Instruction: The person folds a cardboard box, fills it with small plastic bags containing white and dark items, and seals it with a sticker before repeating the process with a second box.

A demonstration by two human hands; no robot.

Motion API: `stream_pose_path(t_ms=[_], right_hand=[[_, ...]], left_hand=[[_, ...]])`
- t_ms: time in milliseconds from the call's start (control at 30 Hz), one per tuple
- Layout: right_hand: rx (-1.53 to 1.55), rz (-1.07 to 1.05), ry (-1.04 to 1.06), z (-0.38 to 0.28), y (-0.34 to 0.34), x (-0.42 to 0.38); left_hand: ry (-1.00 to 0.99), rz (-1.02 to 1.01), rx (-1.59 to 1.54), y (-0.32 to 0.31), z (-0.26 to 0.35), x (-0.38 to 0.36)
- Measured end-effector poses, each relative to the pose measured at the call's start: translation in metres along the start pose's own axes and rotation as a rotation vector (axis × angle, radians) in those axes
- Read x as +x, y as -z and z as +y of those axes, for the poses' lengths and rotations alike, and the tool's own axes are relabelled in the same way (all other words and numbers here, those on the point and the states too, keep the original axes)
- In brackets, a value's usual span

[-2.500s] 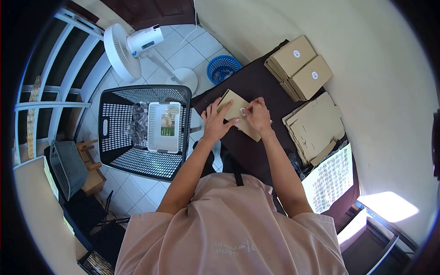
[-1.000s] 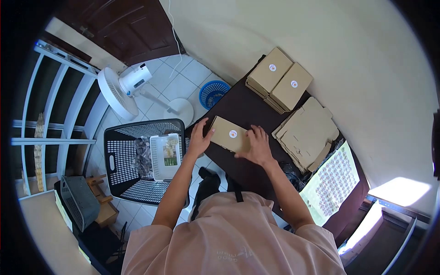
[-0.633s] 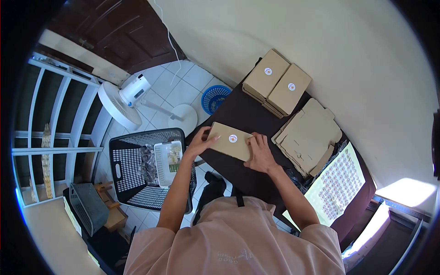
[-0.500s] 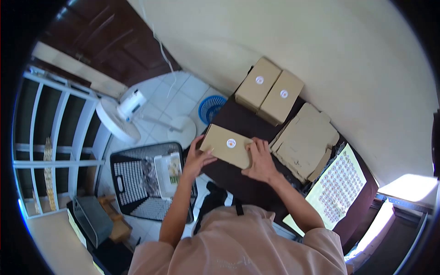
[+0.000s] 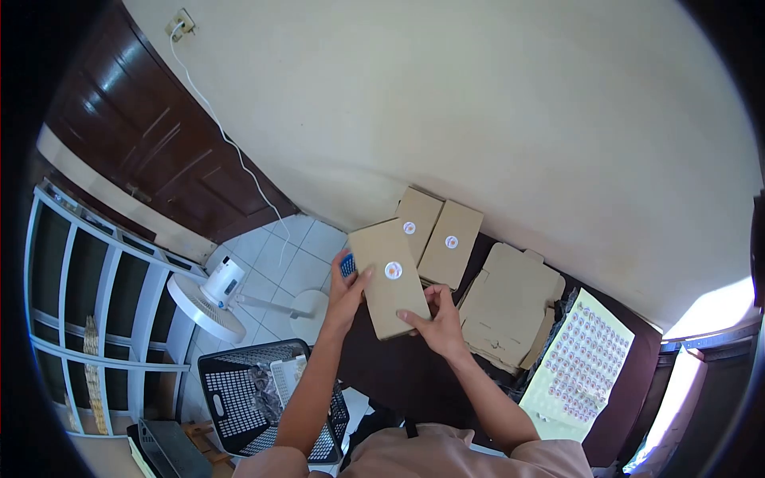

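Note:
Both hands hold a flat brown cardboard box [image 5: 388, 296] with a round white sticker, raised above the dark tabletop. My left hand [image 5: 348, 293] grips its left long edge, thumb on top. My right hand [image 5: 437, 321] pinches the lower right corner, with the thumb on the top face and the fingers underneath. Just beyond are two side-by-side stacks of similar stickered boxes, a left stack [image 5: 420, 209] and a right stack [image 5: 453, 260]. The held box partly covers the left stack.
Flattened cardboard pieces [image 5: 510, 307] lie right of my right hand, beside a sheet of round stickers [image 5: 591, 358]. On the tiled floor at left stand a white fan [image 5: 209, 299] and a black basket [image 5: 231, 382] with a white tray inside. A blue basket [image 5: 348, 265] is mostly hidden.
The box has been turned from lying crosswise to nearly lengthwise and moved toward the box stacks. The camera view has tilted up, showing more wall.

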State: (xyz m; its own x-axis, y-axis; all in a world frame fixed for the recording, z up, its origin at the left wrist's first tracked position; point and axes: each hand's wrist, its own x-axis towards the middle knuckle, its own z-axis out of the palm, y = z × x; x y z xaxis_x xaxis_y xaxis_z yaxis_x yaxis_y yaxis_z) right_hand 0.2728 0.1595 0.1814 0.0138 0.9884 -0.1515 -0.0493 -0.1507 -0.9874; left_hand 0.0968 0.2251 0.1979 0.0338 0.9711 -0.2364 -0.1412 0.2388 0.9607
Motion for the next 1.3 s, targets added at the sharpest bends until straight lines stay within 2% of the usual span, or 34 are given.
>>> stream_pose_path(t_ms=[67, 100, 133, 167, 200, 233, 267, 300, 367, 400, 433, 467, 500, 567, 633, 667, 767, 800, 867, 900, 967, 1000, 1067, 1133, 1167, 1233, 1267, 1300], right_hand=[[0.039, 0.125, -0.08, -0.006, -0.006, 0.01], [0.046, 0.104, -0.069, 0.003, -0.004, 0.015], [0.046, 0.106, -0.064, 0.014, -0.001, 0.019], [0.022, 0.135, 0.008, 0.025, 0.003, 0.021], [-0.003, 0.165, 0.078, 0.032, 0.007, 0.019], [-0.003, 0.17, 0.079, 0.035, 0.013, 0.015], [0.027, 0.203, 0.003, 0.035, 0.023, 0.009], [0.057, 0.235, -0.073, 0.038, 0.033, 0.004], [0.054, 0.252, -0.14, 0.056, 0.057, -0.007], [0.053, 0.265, -0.212, 0.067, 0.069, -0.011], [0.052, 0.269, -0.219, 0.078, 0.079, -0.016], [0.023, 0.33, -0.164, 0.09, 0.088, -0.021], [-0.007, 0.389, -0.109, 0.094, 0.097, -0.025], [-0.018, 0.422, -0.139, 0.094, 0.114, -0.033], [-0.044, 0.511, -0.189, 0.087, 0.13, -0.041], [-0.213, 0.603, -0.188, 0.09, 0.142, -0.043], [-0.698, 0.906, -0.292, 0.089, 0.183, -0.051], [-0.7, 0.912, -0.303, 0.098, 0.197, -0.056], [-0.955, 1.043, -0.286, 0.12, 0.222, -0.059], [-0.956, 1.037, -0.287, 0.122, 0.225, -0.061], [-1.007, 0.991, -0.392, 0.124, 0.229, -0.062], [-1.008, 0.985, -0.391, 0.128, 0.232, -0.062], [-1.05, 0.978, -0.374, 0.139, 0.233, -0.065], [-1.015, 0.967, -0.418, 0.139, 0.231, -0.065], [-0.978, 0.962, -0.464, 0.138, 0.23, -0.064], [-0.997, 0.993, -0.418, 0.141, 0.23, -0.064], [-1.016, 1.029, -0.372, 0.142, 0.231, -0.063], [-1.019, 1.021, -0.362, 0.143, 0.231, -0.062]], left_hand=[[0.009, -0.012, 0.201, -0.008, -0.016, 0.042], [0.003, -0.014, 0.201, -0.01, -0.02, 0.063], [-0.108, -0.049, 0.269, -0.012, -0.023, 0.085], [-0.217, -0.083, 0.337, -0.013, -0.028, 0.106], [-0.217, -0.087, 0.338, -0.011, -0.034, 0.128], [-0.193, -0.095, 0.467, -0.007, -0.04, 0.152], [-0.17, -0.101, 0.594, -0.007, -0.047, 0.17], [-0.173, -0.104, 0.591, -0.008, -0.057, 0.182], [-0.324, -0.119, 0.635, -0.014, -0.069, 0.199], [-0.322, -0.124, 0.634, -0.022, -0.064, 0.197], [-0.336, -0.081, 0.763, -0.032, -0.057, 0.191], [-0.347, -0.039, 0.893, -0.041, -0.049, 0.184], [-0.338, -0.045, 0.893, -0.041, -0.055, 0.188], [-0.602, 0.015, 1.075, -0.044, -0.065, 0.192], [-0.514, -0.048, 0.987, -0.044, -0.067, 0.195], [-0.433, -0.103, 0.894, -0.048, -0.066, 0.194], [-0.451, -0.115, 0.955, -0.052, -0.06, 0.189], [-0.445, -0.126, 0.954, -0.055, -0.059, 0.188], [-0.479, -0.005, 1.031, -0.053, -0.057, 0.183], [-0.474, -0.001, 1.032, -0.057, -0.051, 0.173], [-0.62, 0.199, 1.063, -0.081, -0.035, 0.143], [-0.617, 0.204, 1.065, -0.089, -0.033, 0.13], [-0.837, 0.088, 1.171, -0.105, -0.033, 0.099], [-0.779, -0.025, 1.302, -0.125, -0.031, 0.071], [-0.777, -0.02, 1.304, -0.132, -0.036, 0.061], [-0.807, -0.253, 1.324, -0.143, -0.049, 0.047], [-0.805, -0.241, 1.325, -0.147, -0.054, 0.042], [-0.774, -0.342, 1.399, -0.15, -0.059, 0.039]])
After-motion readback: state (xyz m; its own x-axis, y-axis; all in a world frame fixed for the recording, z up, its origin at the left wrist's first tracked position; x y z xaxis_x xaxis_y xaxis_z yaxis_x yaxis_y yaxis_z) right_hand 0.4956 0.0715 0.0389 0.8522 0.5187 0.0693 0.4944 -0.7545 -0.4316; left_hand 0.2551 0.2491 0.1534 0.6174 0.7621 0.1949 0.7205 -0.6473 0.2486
